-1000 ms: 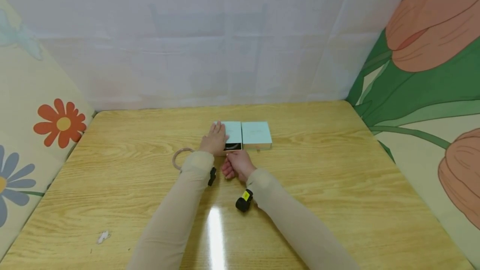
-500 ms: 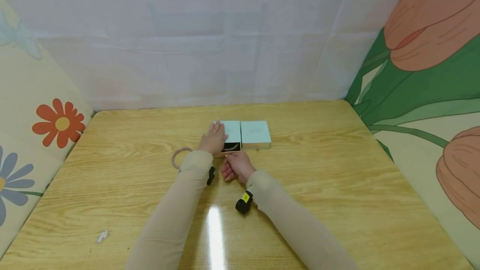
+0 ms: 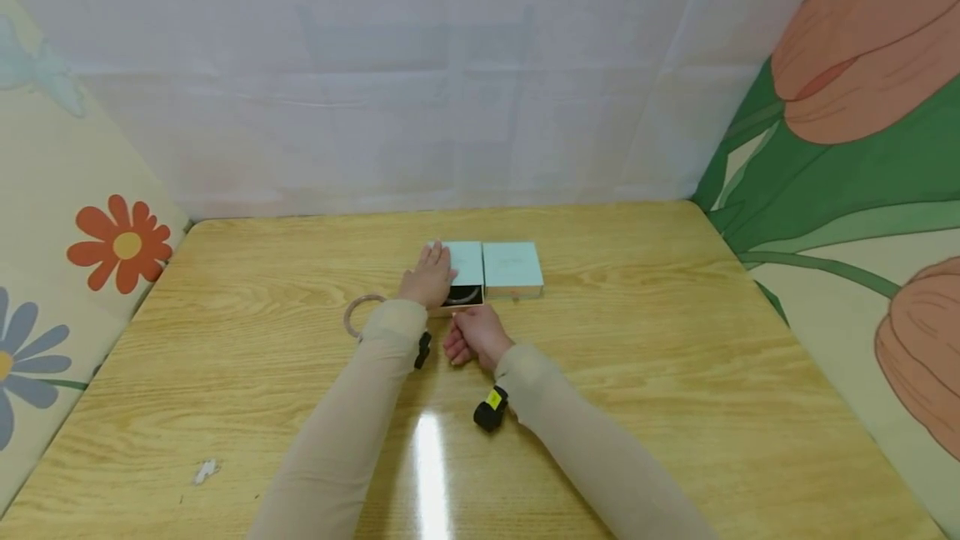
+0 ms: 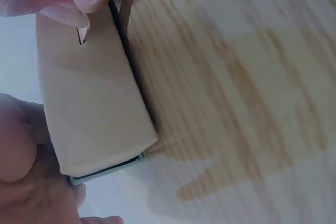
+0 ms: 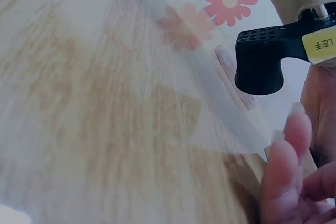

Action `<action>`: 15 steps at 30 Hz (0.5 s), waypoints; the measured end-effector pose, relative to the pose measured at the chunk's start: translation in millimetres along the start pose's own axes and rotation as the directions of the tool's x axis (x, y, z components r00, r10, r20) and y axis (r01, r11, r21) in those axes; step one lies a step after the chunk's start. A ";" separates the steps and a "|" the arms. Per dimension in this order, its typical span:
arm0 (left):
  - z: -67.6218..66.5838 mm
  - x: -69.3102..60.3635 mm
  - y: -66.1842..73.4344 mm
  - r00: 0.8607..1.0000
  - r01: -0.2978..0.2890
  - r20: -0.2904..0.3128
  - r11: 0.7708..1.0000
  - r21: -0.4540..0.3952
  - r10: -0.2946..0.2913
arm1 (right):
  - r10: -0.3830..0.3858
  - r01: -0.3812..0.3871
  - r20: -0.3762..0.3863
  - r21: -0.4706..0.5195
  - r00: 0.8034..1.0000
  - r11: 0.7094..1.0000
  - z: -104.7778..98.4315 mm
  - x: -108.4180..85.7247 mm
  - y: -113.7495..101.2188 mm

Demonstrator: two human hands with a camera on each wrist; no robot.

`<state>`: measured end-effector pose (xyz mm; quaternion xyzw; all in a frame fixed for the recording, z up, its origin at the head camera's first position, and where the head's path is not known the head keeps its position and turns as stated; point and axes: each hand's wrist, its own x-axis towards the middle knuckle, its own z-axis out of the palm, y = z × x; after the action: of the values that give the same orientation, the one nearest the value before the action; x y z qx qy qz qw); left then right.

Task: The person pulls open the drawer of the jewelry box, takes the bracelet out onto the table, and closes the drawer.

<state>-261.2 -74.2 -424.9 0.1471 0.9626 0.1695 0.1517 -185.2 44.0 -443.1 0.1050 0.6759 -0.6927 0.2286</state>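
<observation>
My left hand [image 3: 427, 277] rests over the left end of a pale blue drawer box [image 3: 467, 261], its fingers lying straight on it. The box's drawer [image 4: 94, 98] is slid partly out towards me. A curved grey bangle lies in its dark interior [image 3: 463, 296], partly hidden. At the drawer's front my right hand [image 3: 477, 336] pinches a small ribbon tab [image 4: 84, 32] that comes out of a slot; its other fingers are curled. A pinkish bangle [image 3: 350, 319] lies on the table left of my left hand.
A second pale blue box [image 3: 513, 265], shut, stands close beside the first on its right. Small white scraps [image 3: 206, 471] lie on the wooden table [image 3: 675, 340] at the front left. A white cloth wall [image 3: 600, 107] rises behind, with flower-printed panels at both sides.
The drawer has come slightly further out, with my right hand edging towards me. More of the dark interior and the bangle in it shows. My left hand keeps its place.
</observation>
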 end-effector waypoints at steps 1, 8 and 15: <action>-0.3 -0.4 0.4 1.000 0.000 0.002 1.000 -0.001 0.000 | -0.004 0.004 -0.002 -0.003 1.000 1.000 0.0 1.4 1.8; -0.4 -1.7 0.8 1.000 -0.009 -0.004 1.000 0.006 0.009 | -0.013 0.012 -0.028 -0.020 1.000 1.000 1.9 1.6 5.6; -1.3 -0.5 1.5 1.000 -0.003 0.010 1.000 0.005 0.003 | -0.021 0.020 -0.025 -0.016 0.999 1.000 1.7 -0.8 8.1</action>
<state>-260.8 -73.4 -423.0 0.1498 0.9621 0.1664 0.1558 -180.5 42.5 -449.8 0.1049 0.6852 -0.6883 0.2138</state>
